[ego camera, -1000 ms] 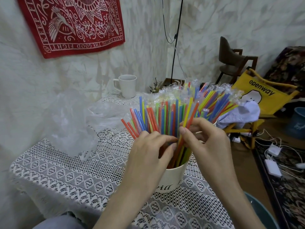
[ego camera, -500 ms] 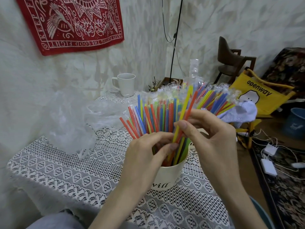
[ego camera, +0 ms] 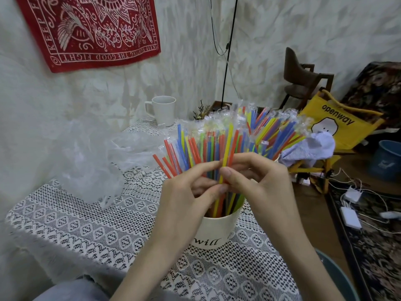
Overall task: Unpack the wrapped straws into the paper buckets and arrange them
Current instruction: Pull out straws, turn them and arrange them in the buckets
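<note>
Both hands are now sitting lower and closer together than half a second ago, and the clear wrapper that was sticking up above the bunch is gone from view. Right hand (ego camera: 258,181) is pinching a yellow straw (ego camera: 225,157) between thumb and fingers, holding it upright among the others. Left hand (ego camera: 191,192) is meeting it, fingertips curling in and pinching at the same straw's lower part. Straws (ego camera: 217,146) are fanning out of the white bucket (ego camera: 214,233), which is standing on the lace cloth (ego camera: 86,231); those at the back are still wearing clear wrappers (ego camera: 219,120). Both hands are hiding the bucket's near rim. Crumpled plastic (ego camera: 91,161) is lying to the left, a white mug (ego camera: 162,110) is standing behind, and a yellow chair (ego camera: 338,127) is sitting to the right beyond the table.
</note>
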